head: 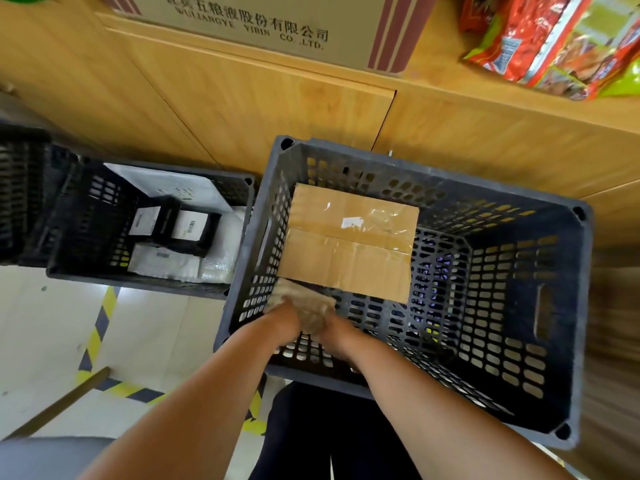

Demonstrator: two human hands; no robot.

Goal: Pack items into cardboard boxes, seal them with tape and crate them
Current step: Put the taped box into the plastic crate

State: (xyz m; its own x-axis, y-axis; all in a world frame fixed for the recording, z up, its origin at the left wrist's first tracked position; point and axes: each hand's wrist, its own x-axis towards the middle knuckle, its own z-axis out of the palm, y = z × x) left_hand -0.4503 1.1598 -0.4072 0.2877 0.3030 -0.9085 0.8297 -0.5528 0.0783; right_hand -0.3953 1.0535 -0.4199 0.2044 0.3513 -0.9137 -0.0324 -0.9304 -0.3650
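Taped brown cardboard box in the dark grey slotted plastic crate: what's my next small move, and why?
Probably draw the left hand and right hand up out of the dark grey slotted plastic crate. The taped brown cardboard box already looks settled flat against its far left wall; the hands blur at its near edge.

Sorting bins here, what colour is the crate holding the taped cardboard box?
The crate is dark grey, shown best in the head view.
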